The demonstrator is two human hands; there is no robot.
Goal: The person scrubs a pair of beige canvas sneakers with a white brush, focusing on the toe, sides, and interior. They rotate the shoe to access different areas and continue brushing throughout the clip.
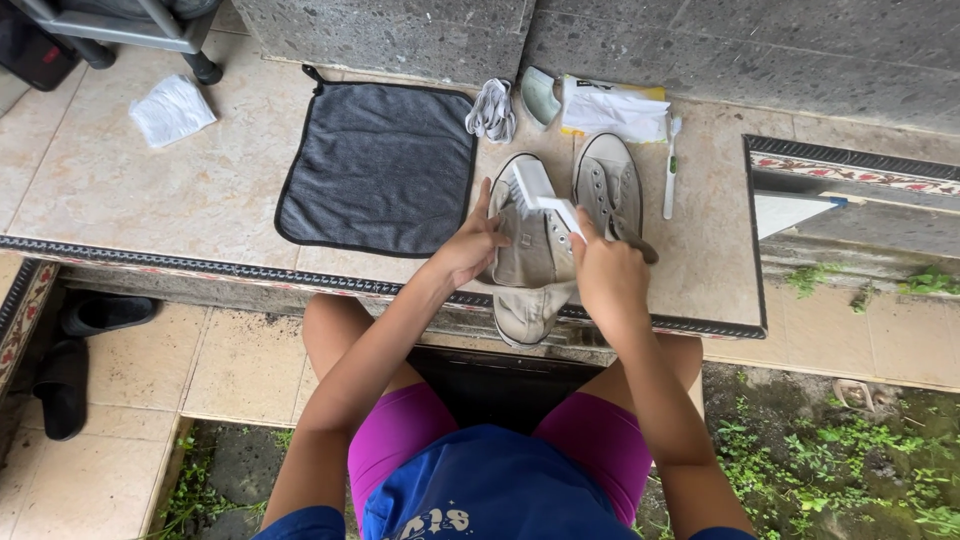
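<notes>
Gripping a white plastic scrub brush (535,190) in my right hand (607,272), fingers clenched around its handle, I hold its bristled head against the pale grey canvas sneaker (527,262) in front of me. My left hand (468,246) grasps that sneaker by its side, thumb up along the edge. The shoe is worn and dingy, unlaced, its tongue pulled loose, and its toe hangs over the near edge of the beige tiled ledge (140,190).

Counting shoes of this kind, there are two: the one I hold and a matching second sneaker (607,182) just beside it on the right, also without laces. One bundle of white shoelaces (491,110) lies beyond them near the stone wall. One dark grey square cloth (378,165) is spread flat to the left, and one crumpled white rag (171,110) sits farther left. One white toothbrush (671,165) lies right of the second sneaker. Two black sandals (80,350) rest on the lower floor at the far left.
</notes>
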